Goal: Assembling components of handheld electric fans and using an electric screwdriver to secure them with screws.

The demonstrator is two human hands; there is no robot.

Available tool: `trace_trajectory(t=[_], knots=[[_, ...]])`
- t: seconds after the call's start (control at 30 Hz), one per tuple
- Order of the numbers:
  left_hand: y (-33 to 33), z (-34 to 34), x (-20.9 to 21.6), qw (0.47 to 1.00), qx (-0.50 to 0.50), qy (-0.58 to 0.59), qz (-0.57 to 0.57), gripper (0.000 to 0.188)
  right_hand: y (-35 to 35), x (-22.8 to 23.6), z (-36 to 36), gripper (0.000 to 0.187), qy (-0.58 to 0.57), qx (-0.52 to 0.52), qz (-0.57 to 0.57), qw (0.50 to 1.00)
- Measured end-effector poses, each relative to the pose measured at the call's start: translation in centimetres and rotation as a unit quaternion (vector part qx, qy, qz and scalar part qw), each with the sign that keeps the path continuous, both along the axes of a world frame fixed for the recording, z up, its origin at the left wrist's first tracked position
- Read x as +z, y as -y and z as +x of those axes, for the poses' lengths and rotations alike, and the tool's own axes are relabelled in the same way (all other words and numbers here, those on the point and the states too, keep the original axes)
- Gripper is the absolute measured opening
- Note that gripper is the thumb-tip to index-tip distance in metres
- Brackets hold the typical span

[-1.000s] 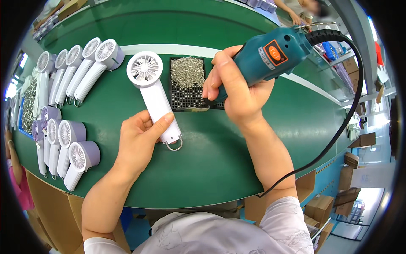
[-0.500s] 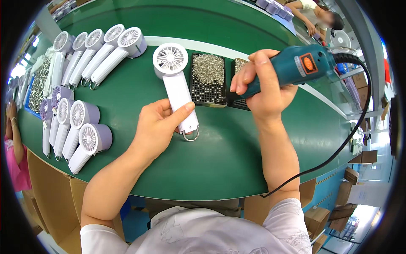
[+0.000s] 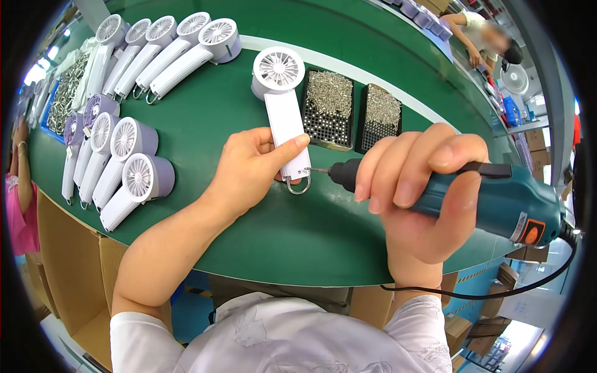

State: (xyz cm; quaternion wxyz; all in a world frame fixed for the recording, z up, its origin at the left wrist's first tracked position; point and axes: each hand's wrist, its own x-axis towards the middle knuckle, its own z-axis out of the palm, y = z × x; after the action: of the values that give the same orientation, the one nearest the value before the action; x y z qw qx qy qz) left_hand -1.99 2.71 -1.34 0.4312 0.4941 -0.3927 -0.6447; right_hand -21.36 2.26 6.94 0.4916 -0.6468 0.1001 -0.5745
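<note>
My left hand (image 3: 252,163) is closed round the handle of a white handheld fan (image 3: 286,127), thumb on top, its round grille pointing away from me. A metal loop hangs from the fan's near end. In my right hand (image 3: 423,186) is a teal electric screwdriver (image 3: 507,208) with a black nose, held with the fingers wrapped round its body. Its thin bit reaches left to the lower end of the fan handle, at or very near the surface; whether it touches I cannot tell. Beyond the hands stand two black screw trays (image 3: 329,138) (image 3: 377,132) heaped with small screws.
More handheld fans (image 3: 183,71) lie in two groups on the left of the green table (image 3: 267,248). A blue bin of metal loops (image 3: 69,93) stands at far left. The black cord (image 3: 497,294) runs from the screwdriver past my right forearm. Other people (image 3: 476,34) sit across and at left.
The screwdriver has swung down from beside the screw trays, its bit now at the fan handle's end. My left hand still holds the fan. The whole view has shifted slightly.
</note>
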Motion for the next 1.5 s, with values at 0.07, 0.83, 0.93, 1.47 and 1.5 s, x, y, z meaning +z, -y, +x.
trace_trajectory(t=[0.07,0.83,0.93,1.47,1.5], knots=[[0.0,0.0,0.1,1.0,0.0,0.0,0.001,0.039,-0.5,0.1,0.4,0.032,-0.02,-0.027,0.013,0.999],[-0.1,-0.5,-0.7,0.999,0.018,-0.04,-0.01,0.037,-0.7,-0.9,1.2,0.029,-0.084,-0.068,0.028,0.994],[-0.1,-0.4,-0.8,0.999,0.012,-0.031,-0.018,0.036,0.4,-2.1,0.5,0.017,-0.019,0.063,-0.007,0.998],[-0.3,-1.2,-0.9,0.999,0.046,-0.002,-0.009,0.033,-1.4,-2.4,1.7,0.021,-0.126,-0.09,-0.023,0.988],[-0.3,-1.2,-1.0,0.999,0.047,0.001,0.001,0.032,-1.3,-2.7,1.4,0.02,-0.148,-0.1,-0.046,0.983]])
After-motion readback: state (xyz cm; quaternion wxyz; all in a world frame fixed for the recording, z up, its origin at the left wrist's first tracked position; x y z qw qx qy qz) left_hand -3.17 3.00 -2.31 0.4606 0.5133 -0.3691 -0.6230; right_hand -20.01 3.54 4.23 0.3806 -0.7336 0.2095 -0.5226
